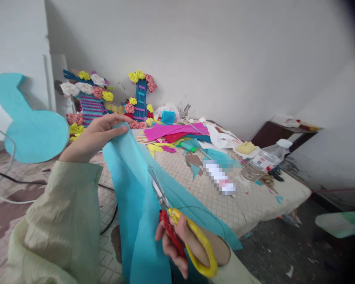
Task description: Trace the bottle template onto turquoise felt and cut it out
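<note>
My left hand (108,128) pinches the top edge of a turquoise sheet (130,177) that looks like thin paper, holding it up so it drapes down towards me. In my right hand (177,240) are scissors (173,221) with one red and one yellow handle, fingers through the loops. Their blades lie against the sheet at a slit between its left part and a right part that slopes down over the table edge. Part of the blades is hidden, so how far they are parted I cannot make out.
Flower-trimmed frames (140,98) lean on the back wall. Magenta sheets (174,131) and scraps lie behind my hands. A plastic bottle (263,161) stands tilted at right. A turquoise guitar-like cutout (37,136) and a black cable (26,181) are at left.
</note>
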`<state>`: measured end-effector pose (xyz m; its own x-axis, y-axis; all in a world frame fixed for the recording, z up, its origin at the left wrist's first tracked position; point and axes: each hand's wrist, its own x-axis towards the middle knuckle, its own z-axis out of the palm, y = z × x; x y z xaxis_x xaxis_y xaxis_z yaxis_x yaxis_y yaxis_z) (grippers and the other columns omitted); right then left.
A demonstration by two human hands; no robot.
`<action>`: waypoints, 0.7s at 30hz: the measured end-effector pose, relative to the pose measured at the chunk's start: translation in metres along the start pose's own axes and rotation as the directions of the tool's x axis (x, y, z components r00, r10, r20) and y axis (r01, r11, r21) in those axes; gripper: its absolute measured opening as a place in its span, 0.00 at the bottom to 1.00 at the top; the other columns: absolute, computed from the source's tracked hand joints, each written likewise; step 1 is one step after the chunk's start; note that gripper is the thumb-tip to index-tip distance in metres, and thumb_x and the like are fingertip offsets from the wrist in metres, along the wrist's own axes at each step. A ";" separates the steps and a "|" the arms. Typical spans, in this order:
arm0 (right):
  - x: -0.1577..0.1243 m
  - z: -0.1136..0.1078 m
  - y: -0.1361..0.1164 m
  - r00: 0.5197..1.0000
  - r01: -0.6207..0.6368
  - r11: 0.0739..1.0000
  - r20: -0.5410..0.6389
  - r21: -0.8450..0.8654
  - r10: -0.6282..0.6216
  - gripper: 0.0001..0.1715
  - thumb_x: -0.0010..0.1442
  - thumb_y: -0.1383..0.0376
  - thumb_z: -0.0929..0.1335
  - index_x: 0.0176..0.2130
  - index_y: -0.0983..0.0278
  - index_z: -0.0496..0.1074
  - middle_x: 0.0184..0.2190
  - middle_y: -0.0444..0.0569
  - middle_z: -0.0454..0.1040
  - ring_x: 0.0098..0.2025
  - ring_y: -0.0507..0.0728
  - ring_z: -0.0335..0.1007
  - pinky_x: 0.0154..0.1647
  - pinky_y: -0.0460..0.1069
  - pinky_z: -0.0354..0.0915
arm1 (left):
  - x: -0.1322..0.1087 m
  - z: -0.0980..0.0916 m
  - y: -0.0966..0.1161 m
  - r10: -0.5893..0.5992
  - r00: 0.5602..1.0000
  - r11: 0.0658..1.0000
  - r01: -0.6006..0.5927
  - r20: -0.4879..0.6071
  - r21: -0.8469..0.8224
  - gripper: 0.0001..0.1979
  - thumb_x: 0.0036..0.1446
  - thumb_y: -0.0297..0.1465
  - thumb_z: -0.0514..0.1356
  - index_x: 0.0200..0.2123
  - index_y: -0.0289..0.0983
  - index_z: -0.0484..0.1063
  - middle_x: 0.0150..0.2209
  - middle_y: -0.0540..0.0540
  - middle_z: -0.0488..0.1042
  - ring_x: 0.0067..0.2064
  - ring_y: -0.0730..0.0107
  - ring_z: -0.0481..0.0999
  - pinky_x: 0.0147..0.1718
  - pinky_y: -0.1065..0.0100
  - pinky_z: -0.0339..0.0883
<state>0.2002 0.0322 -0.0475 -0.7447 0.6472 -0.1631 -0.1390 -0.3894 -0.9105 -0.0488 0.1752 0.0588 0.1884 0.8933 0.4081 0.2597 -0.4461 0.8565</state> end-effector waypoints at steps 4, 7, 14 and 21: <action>0.001 0.000 0.000 1.000 -0.018 0.999 0.005 0.027 0.018 0.41 0.47 0.35 0.55 0.36 0.68 0.63 0.20 0.39 0.58 0.12 0.42 0.52 0.09 0.39 0.58 | 0.002 -0.001 -0.004 -0.033 0.998 0.999 0.033 0.045 -0.013 0.14 0.49 0.37 0.60 0.41 0.48 0.70 0.30 0.53 0.72 0.25 0.75 0.69 0.19 0.72 0.63; 0.001 0.005 -0.008 1.000 -0.026 1.000 0.001 0.003 0.026 0.41 0.46 0.35 0.55 0.36 0.68 0.63 0.20 0.39 0.58 0.13 0.42 0.52 0.10 0.39 0.58 | 0.002 0.000 -0.003 -0.020 0.997 1.000 0.021 0.073 -0.007 0.16 0.49 0.37 0.61 0.44 0.47 0.70 0.33 0.52 0.73 0.25 0.75 0.69 0.19 0.72 0.63; 0.003 0.014 -0.023 0.999 -0.010 0.999 -0.034 -0.048 0.009 0.39 0.47 0.35 0.54 0.35 0.67 0.61 0.21 0.39 0.57 0.13 0.42 0.51 0.11 0.39 0.56 | 0.001 0.001 0.000 -0.052 0.992 0.999 0.051 0.112 0.009 0.17 0.50 0.37 0.59 0.45 0.47 0.69 0.34 0.51 0.73 0.28 0.73 0.71 0.21 0.73 0.66; 0.007 0.013 -0.017 0.999 0.024 1.000 -0.037 0.010 -0.024 0.40 0.46 0.35 0.55 0.35 0.67 0.61 0.20 0.39 0.58 0.12 0.42 0.51 0.09 0.40 0.57 | 0.001 -0.001 -0.002 -0.043 0.994 0.999 0.042 0.098 0.011 0.16 0.50 0.37 0.59 0.45 0.48 0.69 0.32 0.52 0.73 0.28 0.73 0.71 0.20 0.75 0.64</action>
<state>0.1892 0.0348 -0.0284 -0.7168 0.6798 -0.1550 -0.1636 -0.3801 -0.9104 -0.0500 0.1775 0.0578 0.2691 0.9018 0.3382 0.2774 -0.4089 0.8694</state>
